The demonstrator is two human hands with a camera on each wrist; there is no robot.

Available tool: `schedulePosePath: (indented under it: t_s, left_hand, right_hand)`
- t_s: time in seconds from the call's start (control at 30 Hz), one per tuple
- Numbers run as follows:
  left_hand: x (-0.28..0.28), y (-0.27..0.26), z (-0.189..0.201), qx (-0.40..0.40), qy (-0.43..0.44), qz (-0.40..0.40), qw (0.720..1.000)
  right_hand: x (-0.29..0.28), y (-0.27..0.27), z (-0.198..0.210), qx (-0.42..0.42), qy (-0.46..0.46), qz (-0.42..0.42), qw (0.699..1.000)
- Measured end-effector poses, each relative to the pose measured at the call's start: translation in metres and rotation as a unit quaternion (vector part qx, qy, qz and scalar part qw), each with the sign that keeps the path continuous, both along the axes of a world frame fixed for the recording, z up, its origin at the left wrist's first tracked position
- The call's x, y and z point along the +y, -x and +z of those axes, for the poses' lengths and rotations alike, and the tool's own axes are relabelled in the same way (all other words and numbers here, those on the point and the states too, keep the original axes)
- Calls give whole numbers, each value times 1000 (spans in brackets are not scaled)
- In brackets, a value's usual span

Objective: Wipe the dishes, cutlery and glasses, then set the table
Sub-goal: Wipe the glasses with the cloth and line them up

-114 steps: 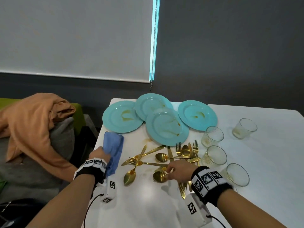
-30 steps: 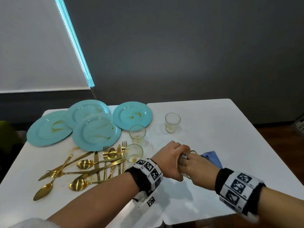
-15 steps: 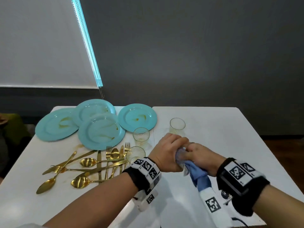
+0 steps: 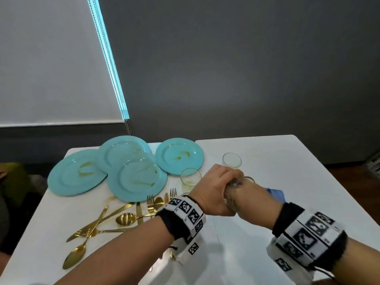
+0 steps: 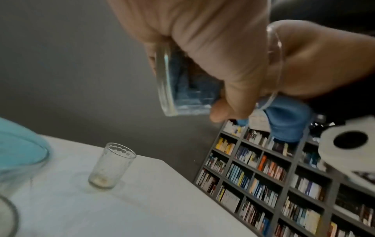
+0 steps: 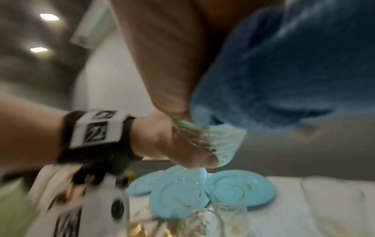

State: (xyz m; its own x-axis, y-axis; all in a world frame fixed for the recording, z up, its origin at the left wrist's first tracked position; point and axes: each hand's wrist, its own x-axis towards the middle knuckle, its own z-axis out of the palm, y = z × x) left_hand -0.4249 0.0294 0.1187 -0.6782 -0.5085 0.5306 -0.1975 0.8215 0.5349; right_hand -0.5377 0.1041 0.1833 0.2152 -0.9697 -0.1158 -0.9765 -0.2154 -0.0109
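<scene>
- The left hand [image 4: 213, 192] gripped a clear glass tumbler [image 5: 182, 83], fingers curled round its wall, holding it on its side above the white desk [image 4: 287, 161].
- The right hand [image 4: 254, 202] pinched a blue microfibre cloth [image 5: 288, 121], part of which was pushed inside the tumbler; the rest hung out past the rim.
- To do this step well, I judge the cloth should reach the base and the glass should turn against it, with a firm but not crushing grip.
- Three other glasses showed on the desk; the far glass [image 5: 111, 166] had yellowish residue at its bottom.
- Four stained turquoise plates [image 4: 135, 177] lay overlapping near the gold cutlery [image 4: 123, 219], all seemingly unwiped.
</scene>
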Motion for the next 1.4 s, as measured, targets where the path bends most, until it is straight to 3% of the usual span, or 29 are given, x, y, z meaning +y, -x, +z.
schedulePosePath:
  t_s: [0.03,0.07,0.1,0.13,0.17,0.2,0.23,0.3,0.33,0.37,0.43,0.5,0.57,0.6,0.63,0.7,0.73,0.77,0.83,1.07,1.2,1.4]
  left_hand:
    - [0,-4,-5,-9,24,6,1000]
    - [0,-10,-10,-9,46,17,999]
    - [-1,-16,-12,-1,69,31,997]
    - [-3,-24,-11,7,89,39,995]
    - [-7,-32,-12,15,110,44,993]
    - [-11,-40,-10,12,125,43,991]
    - [-16,-48,-8,-4,130,39,991]
    - [-23,-67,-4,-64,85,15,994]
    - [-24,-77,-1,-102,39,1,994]
    - [-23,-86,2,-135,-12,-6,991]
    - [-21,-102,2,-168,-82,-4,982]
    - [-22,-118,3,-165,-81,9,983]
    - [-28,-136,2,-156,-47,25,986]
    - [-30,-145,-3,-145,-26,38,988]
    - [-33,-158,-8,-124,-5,59,990]
    - [-37,-176,-20,-79,15,106,991]
    - [-42,-186,-25,-61,11,131,989]
    - [-46,-196,-26,-40,-3,159,986]
    - [-55,-219,-33,1,-46,219,975]
    - [-56,-305,-83,3,-267,372,889]
    - [-53,-348,-114,7,-330,447,831]
    - [-49,-390,-141,42,-357,533,766]
  right_hand:
    - [-3,-9,3,-75,-65,-61,993]
    - [-6,-17,5,-185,-111,-132,968]
    - [-8,-24,5,-329,-142,-202,911]
    - [-9,-33,7,-492,-159,-264,814]
    - [-10,-44,10,-647,-163,-310,677]
    - [-12,-50,9,-714,-171,-319,599]
    - [-14,-55,4,-709,-174,-295,617]
    - [-19,-68,-1,-547,-143,-212,797]
    - [-21,-74,-2,-423,-129,-160,883]
    - [-24,-79,-3,-330,-130,-123,927]
    - [-26,-93,-5,-187,-160,-73,966]
    - [-29,-111,-8,-153,-144,-93,973]
    - [-35,-129,-13,-248,-137,-158,946]
    - [-40,-139,-15,-348,-142,-204,904]
    - [-47,-150,-17,-460,-175,-236,838]
    - [-57,-166,-19,-669,-234,-289,644]
    - [-62,-172,-19,-718,-232,-299,584]
    - [-67,-178,-18,-738,-224,-302,560]
    - [-77,-189,-11,-744,-216,-296,559]
    - [-106,-196,-4,-688,-212,-285,632]
    - [-116,-208,-17,-622,-208,-301,693]
    - [-123,-219,-36,-589,-222,-309,713]
